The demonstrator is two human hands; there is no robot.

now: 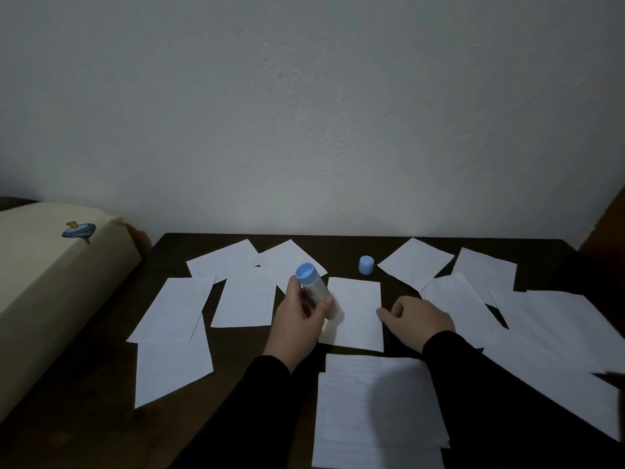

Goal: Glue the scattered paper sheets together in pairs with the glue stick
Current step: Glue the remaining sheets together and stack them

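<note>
I see loose paper sheets (176, 309) scattered across the dark desk (94, 401).
My left hand (299, 319) curls its fingers around the glue stick (313, 286), tilted over the centre sheet (356, 313); my right hand (417, 319) presses that sheet's edge, fingers loosely bent; the blue cap (366, 265) stands behind.

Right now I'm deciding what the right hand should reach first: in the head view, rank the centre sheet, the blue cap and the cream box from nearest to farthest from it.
1. Centre sheet, touching the right hand.
2. Blue cap, behind.
3. Cream box, far left.
</note>
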